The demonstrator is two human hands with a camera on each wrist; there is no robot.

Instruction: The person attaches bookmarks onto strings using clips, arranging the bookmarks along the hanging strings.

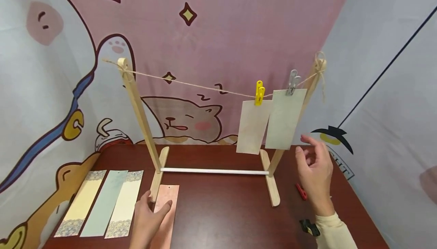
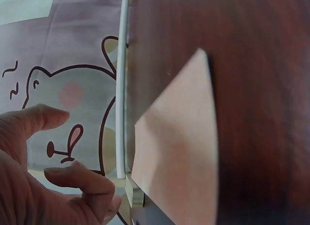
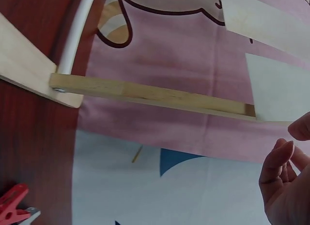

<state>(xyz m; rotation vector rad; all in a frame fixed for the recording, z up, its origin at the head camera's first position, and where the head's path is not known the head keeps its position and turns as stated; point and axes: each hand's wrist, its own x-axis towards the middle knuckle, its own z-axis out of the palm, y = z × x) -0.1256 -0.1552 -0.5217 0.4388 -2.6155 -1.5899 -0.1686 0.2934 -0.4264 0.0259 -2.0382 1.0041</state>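
My left hand [image 1: 147, 218], thumb and fingers apart, is above a pink card [image 1: 168, 203] with a small hole at its top end. In the left wrist view that card [image 2: 179, 142] lies on the table, with the thumb and fingertips apart from it. Nothing is between the fingers. To the right of the wooden stand, my right hand [image 1: 315, 169] is raised with loosely bent fingers and holds nothing. Near it, a pale green card [image 1: 286, 120] hangs from the string under a grey clothespin [image 1: 293, 84]. Beside that hangs a cream card [image 1: 253, 127] under a yellow clothespin [image 1: 259, 93].
The string [image 1: 191, 84] spans two wooden posts, joined low down by a white rod [image 1: 215, 171]. At left lie a yellow card [image 1: 82, 203], a green card [image 1: 104, 203] and a cream lace-edged card [image 1: 124, 205]. A red clothespin [image 1: 301, 191] and a black clip [image 1: 309, 227] lie at right.
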